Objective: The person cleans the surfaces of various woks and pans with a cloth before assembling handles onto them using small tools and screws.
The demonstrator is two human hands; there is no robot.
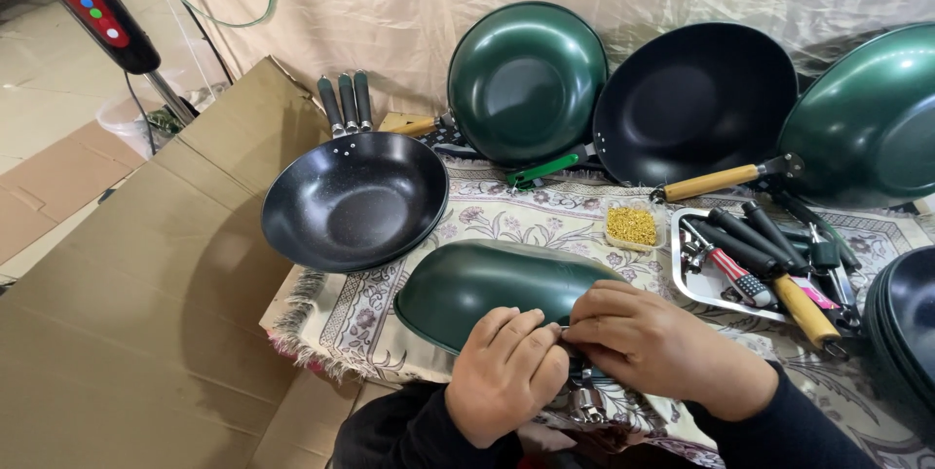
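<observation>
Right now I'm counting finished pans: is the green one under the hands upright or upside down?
Upside down: the green pan shows its domed underside, rim facing the patterned cloth.

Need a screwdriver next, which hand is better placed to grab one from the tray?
Probably the right hand: it is nearer the metal tray with the screwdriver. The left hand sits farther away.

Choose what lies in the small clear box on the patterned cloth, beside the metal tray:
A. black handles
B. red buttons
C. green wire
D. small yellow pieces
D: the small clear box is filled with small yellow pieces, while the black handles lie in the metal tray to its right.
</observation>
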